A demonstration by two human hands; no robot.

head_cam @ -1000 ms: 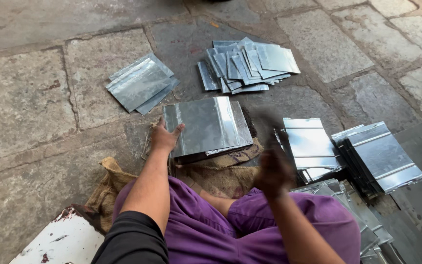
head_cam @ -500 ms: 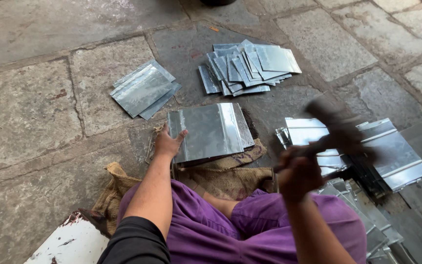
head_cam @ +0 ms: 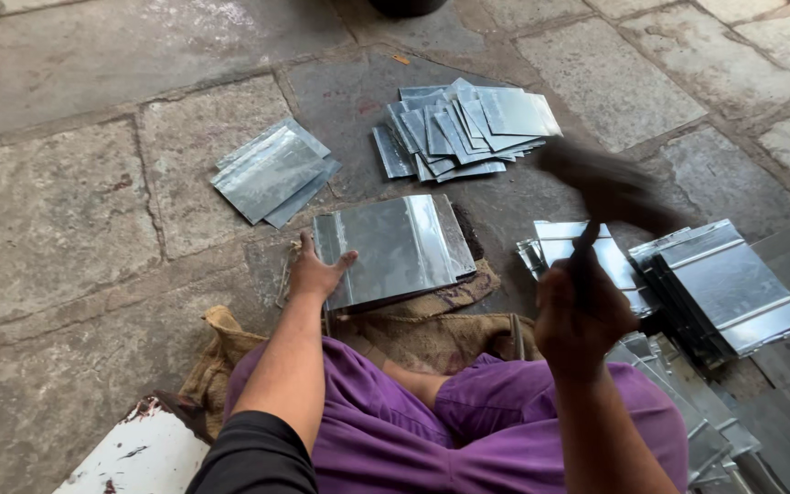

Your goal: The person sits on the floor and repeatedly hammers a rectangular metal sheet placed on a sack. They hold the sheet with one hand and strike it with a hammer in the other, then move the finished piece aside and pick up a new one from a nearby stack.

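Pressing left hand (head_cam: 315,273) on metal sheet (head_cam: 393,249); right hand (head_cam: 578,316) raised, gripping mallet (head_cam: 607,194).

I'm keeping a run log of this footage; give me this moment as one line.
left hand: pressing on metal sheet | right hand: raised, gripping hammer, blurred | nearby: sheet piles on stone floor

The left arm reaches forward from a black sleeve, forearm bare and nearly straight. The left hand (head_cam: 315,272) lies palm down with the wrist low, fingers spread and pressing flat, thumb angled out to the right. The right forearm rises from the lower right, elbow bent. The right hand (head_cam: 580,316) is lifted at mid-height, curled into a tight fist, its grip closed, knuckles turned away from the camera; it shows slightly blurred.
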